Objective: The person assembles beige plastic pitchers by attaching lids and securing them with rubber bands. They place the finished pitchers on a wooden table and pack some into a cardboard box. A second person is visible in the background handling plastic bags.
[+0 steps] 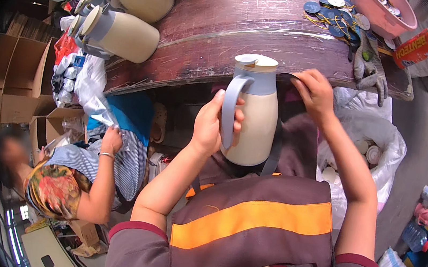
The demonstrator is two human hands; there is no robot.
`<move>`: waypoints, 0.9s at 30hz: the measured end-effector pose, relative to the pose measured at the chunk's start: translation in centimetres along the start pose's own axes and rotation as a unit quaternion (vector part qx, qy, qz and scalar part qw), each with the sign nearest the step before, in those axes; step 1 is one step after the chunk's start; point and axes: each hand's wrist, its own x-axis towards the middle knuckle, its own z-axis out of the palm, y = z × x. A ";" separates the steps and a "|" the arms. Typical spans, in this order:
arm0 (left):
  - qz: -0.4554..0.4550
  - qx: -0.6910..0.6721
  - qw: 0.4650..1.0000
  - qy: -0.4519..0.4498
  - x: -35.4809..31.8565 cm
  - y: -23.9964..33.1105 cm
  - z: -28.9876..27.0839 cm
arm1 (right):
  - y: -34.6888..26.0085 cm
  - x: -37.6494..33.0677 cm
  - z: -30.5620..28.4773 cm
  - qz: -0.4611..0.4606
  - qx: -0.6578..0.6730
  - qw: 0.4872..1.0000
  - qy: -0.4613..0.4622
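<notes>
A cream vacuum jug (255,122) with a grey-blue collar and handle stands upright in front of my body, just off the near edge of the table. My left hand (214,123) is closed around it at the handle, fingers showing behind the handle against the jug's side. To the right of the jug's neck, my right hand (314,94) is raised with its fingers pinched on the end of a thin dark strip (286,74). Where the strip's other end goes is hard to make out.
More cream jugs (121,35) crowd the left end of the dark red table (223,21). Round discs with yellow strings (337,17), a grey glove (366,62) and a pink basin (386,16) occupy its right end. A co-worker (72,180) handles clear plastic at left; a plastic sack (387,134) sits at right.
</notes>
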 end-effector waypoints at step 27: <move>0.346 0.408 0.844 0.024 -2.0 2.4 1.1 | -14.0 0.8 0.7 -0.018 0.209 0.978 -0.017</move>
